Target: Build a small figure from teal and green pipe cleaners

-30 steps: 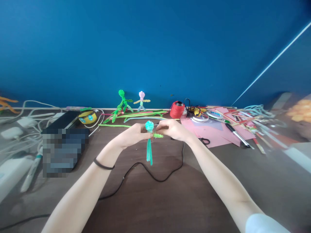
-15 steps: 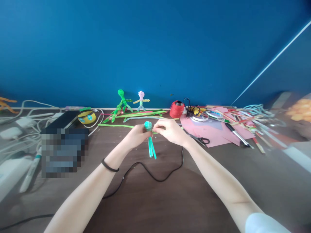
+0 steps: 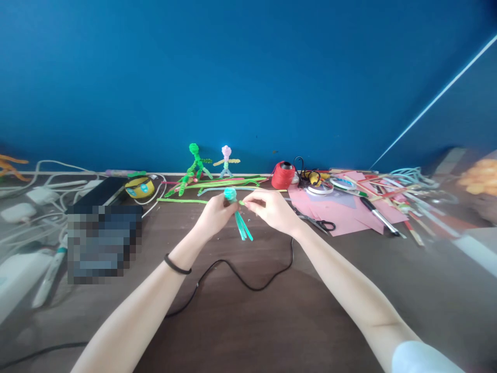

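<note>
My left hand (image 3: 216, 213) is closed around a turquoise pipe-cleaner figure (image 3: 230, 195). Its coiled round head pokes out above my thumb, and straight turquoise strands hang down below my fingers. Thumb and fingertips of my right hand (image 3: 267, 206) pinch a short green pipe cleaner (image 3: 242, 203) right beside the figure; most of that piece is hidden by my fingers. Behind my hands, a green pipe-cleaner figure (image 3: 194, 155) and a pink-headed one (image 3: 225, 153) stand against the wall. Loose green pipe cleaners (image 3: 233, 183) lie in front of them.
A red thread spool (image 3: 283, 175) stands right of the loose pipe cleaners. Scissors (image 3: 320, 224), pink paper (image 3: 341, 215) and a black-and-white pen (image 3: 378, 215) lie to the right. A black cord (image 3: 248, 284) crosses the table; a yellow tape roll (image 3: 139, 187) and white cables (image 3: 42, 194) are left.
My left hand has moved slightly left and up, and the turquoise figure tilts, its strands swinging right. More of the green piece now shows at my right fingertips.
</note>
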Tool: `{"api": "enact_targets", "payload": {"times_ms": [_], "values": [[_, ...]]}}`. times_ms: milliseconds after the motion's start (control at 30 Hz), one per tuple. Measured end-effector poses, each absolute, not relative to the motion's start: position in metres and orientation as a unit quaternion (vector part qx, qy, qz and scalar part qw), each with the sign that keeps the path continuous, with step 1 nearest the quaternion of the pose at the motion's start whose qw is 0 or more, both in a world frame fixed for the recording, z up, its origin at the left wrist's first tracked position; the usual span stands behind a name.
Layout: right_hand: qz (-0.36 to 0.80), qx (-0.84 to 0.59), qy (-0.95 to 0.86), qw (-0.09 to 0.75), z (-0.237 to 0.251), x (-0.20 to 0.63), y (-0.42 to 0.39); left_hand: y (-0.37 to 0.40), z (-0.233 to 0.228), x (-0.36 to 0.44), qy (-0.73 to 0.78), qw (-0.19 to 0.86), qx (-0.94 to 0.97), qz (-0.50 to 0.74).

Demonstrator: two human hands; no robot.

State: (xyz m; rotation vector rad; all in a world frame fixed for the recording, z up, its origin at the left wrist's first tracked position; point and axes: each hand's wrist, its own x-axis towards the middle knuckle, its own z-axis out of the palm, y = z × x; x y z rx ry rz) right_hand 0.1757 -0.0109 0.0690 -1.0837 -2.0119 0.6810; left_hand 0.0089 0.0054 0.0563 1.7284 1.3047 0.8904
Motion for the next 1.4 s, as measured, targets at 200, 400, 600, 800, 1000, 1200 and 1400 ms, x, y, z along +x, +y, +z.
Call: {"api": "enact_targets", "payload": {"times_ms": [200, 400, 600, 800, 1000, 1200, 1400], "values": [[0.399, -0.423, -0.717, 0.385, 0.065, 0.171, -0.011, 0.002, 0.060, 0.012, 0.457, 0.493, 0.607, 0.424], [0.510, -0.423, -0.657, 0.361, 0.057, 0.173, -0.001, 0.002, 0.065, 0.010, 0.408, 0.561, 0.585, 0.421], [0.549, -0.405, -0.648, 0.339, 0.053, 0.182, 0.006, 0.004, 0.067, 0.004, 0.417, 0.554, 0.618, 0.371], [0.530, -0.387, -0.669, 0.350, 0.058, 0.182, 0.000, 0.003, 0.068, 0.004, 0.429, 0.571, 0.607, 0.348], [0.524, -0.379, -0.684, 0.337, 0.058, 0.184, 0.001, 0.005, 0.069, 0.002, 0.407, 0.578, 0.625, 0.332], [0.527, -0.378, -0.682, 0.339, 0.056, 0.185, 0.003, 0.013, 0.060, 0.002, 0.441, 0.553, 0.607, 0.363], [0.511, -0.381, -0.694, 0.336, 0.056, 0.186, 0.004, 0.012, 0.060, 0.001, 0.454, 0.506, 0.639, 0.359]]}}
